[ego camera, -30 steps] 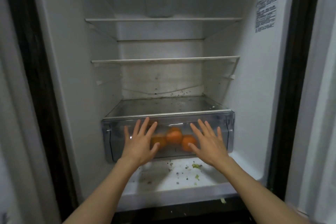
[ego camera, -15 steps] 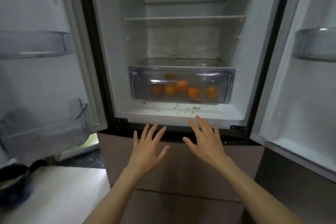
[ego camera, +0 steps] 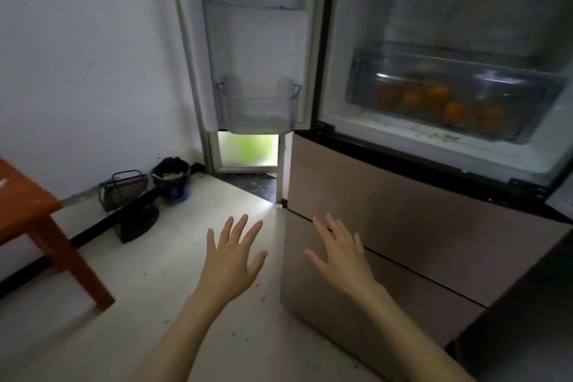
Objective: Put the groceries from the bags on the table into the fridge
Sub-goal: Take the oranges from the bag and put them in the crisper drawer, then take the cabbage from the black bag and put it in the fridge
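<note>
Both hands, left hand [ego camera: 231, 257] and right hand [ego camera: 341, 260], hang spread and empty; the bench [ego camera: 21, 205] lies leftward, nearer the left, no bags in view, the fridge [ego camera: 387, 211] open rightward.

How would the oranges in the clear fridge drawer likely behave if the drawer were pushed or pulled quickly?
The oranges look round and lie loose, so they would probably roll. The clear drawer has spare room, so they may bump its walls. They look firm, so damage seems unlikely.
</note>
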